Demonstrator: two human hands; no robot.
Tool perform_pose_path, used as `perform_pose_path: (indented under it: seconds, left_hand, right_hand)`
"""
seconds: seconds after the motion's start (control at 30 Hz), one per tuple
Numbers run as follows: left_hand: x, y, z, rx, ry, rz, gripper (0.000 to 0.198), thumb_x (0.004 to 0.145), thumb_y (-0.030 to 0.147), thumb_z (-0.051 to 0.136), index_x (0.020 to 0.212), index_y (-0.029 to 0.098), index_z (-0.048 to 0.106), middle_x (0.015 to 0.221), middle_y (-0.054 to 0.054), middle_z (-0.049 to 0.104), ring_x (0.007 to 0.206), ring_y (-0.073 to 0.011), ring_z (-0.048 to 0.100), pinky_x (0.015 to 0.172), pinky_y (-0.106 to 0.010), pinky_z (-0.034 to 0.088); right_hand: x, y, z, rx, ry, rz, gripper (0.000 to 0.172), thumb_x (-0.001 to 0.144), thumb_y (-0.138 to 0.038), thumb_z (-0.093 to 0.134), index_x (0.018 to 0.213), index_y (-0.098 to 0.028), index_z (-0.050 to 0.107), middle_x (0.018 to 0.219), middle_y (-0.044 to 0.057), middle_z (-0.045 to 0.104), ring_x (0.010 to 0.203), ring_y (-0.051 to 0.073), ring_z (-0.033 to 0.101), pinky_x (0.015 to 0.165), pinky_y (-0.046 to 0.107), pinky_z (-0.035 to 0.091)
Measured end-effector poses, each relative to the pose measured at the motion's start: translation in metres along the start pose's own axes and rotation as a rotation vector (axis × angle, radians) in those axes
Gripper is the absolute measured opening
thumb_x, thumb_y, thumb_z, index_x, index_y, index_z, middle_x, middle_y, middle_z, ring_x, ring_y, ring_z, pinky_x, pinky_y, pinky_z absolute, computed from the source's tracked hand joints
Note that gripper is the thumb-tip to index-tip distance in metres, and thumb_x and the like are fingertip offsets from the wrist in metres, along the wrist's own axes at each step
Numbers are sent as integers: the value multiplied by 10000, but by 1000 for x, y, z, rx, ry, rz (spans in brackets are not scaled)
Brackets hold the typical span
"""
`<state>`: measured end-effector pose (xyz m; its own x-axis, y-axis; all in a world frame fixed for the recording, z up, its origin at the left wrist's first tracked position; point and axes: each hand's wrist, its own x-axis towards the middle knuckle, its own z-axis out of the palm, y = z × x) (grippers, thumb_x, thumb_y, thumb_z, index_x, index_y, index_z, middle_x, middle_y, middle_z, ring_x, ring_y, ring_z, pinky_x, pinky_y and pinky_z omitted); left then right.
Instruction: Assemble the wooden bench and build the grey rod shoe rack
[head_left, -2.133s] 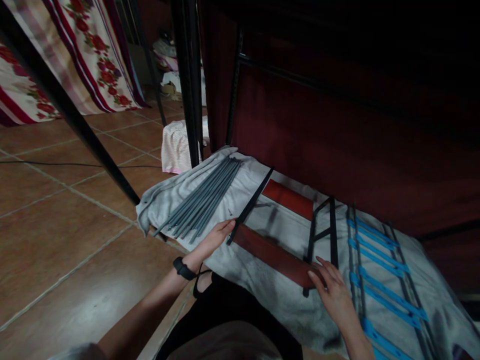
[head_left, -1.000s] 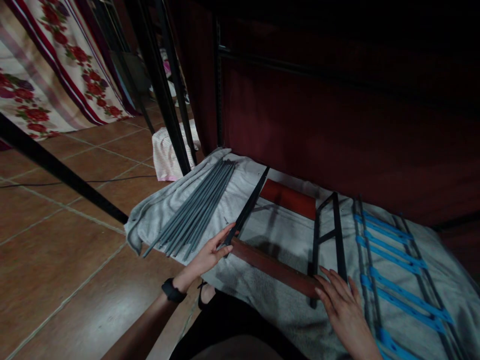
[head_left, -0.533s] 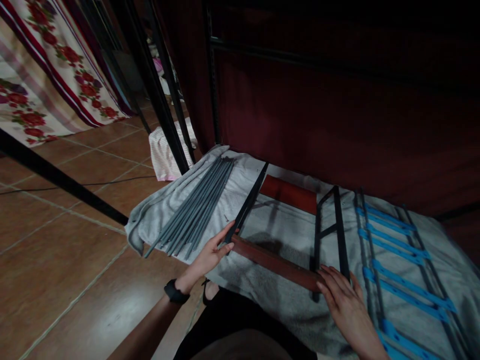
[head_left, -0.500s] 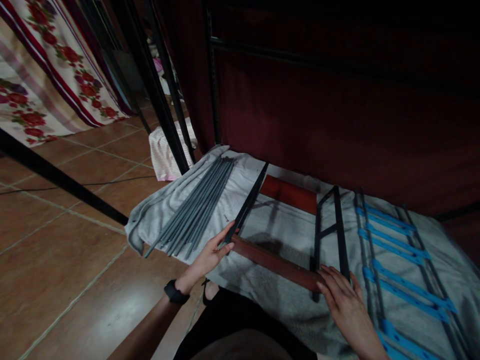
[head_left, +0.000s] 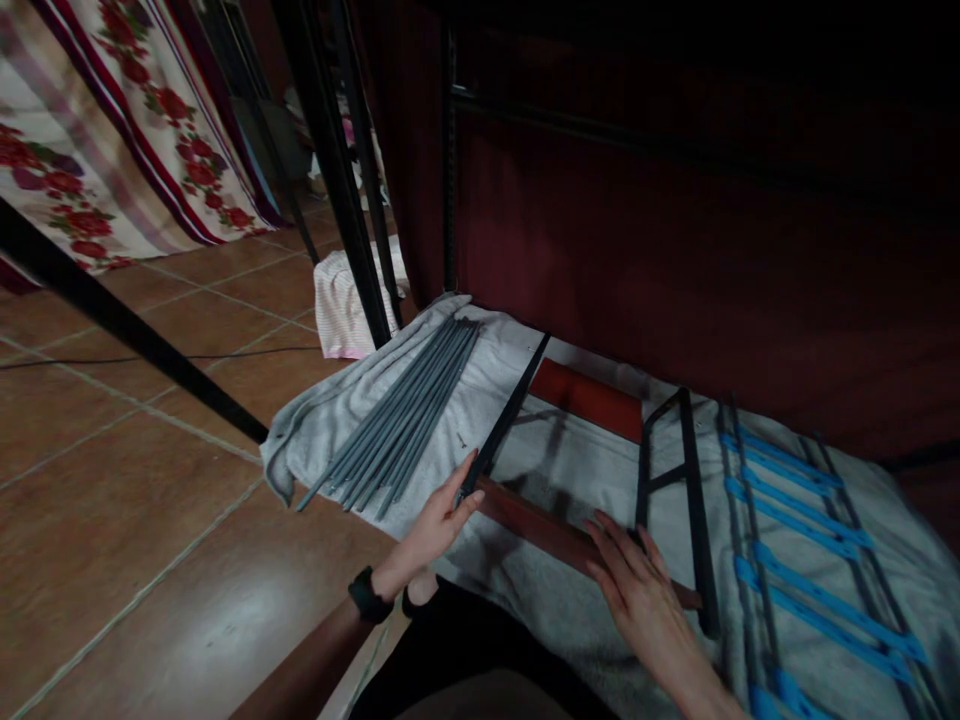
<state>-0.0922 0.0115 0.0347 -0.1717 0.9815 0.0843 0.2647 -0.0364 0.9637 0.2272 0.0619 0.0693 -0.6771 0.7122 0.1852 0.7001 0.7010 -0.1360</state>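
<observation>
bare left hand (head_left: 439,525) and right hand (head_left: 639,597) at a long reddish-brown flat board (head_left: 536,524)

the left thumb and fingers are parted at the near end of a slim black metal bar (head_left: 511,410); i cannot tell whether they pinch it. the board starts just beside that thumb, running toward four o'clock, under the spread right hand. from the left hand, a flat orange-red panel (head_left: 585,399) lies at two o'clock, thin grey rods (head_left: 401,420) at eleven.

The board (head_left: 529,520) is reddish-brown, rods (head_left: 405,415) grey, strips (head_left: 832,597) blue, curtain (head_left: 135,150) striped and flowered
</observation>
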Motion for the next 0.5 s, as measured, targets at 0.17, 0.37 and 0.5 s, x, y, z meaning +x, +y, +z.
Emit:
perform_pose_path:
  seconds: [0.17, 0.37, 0.5]
  left_hand:
    - [-8, -16, 9, -30, 50, 6, 617, 915, 248, 526, 1506, 215, 350, 1578, -79, 350, 1464, -230, 295, 1236, -441, 184]
    - [-4, -27, -3, 76, 15, 123, 635, 836, 56, 397, 1448, 212, 459, 1494, -71, 480, 1415, -207, 388, 1225, -441, 239]
    - [9, -34, -20, 47, -25, 129, 469, 870, 124, 407, 1272, 206, 634, 1314, -78, 637, 1241, -222, 568, 1112, -424, 420]
  right_hand:
    - [65, -55, -5, 86, -83, -57, 632, 977, -228, 421, 1557, -316, 187, 1646, 63, 124, 1373, 282, 435, 1040, 460, 476]
    - [134, -94, 0, 114, -223, -223, 752, 915, -181, 527, 1556, -351, 174, 1652, 44, 76, 1206, 292, 588, 983, 489, 519]
    - [152, -98, 11, 176, -291, -240, 722, 913, -151, 481, 1557, -300, 190, 1635, 58, 181, 1220, 272, 587, 979, 444, 529]
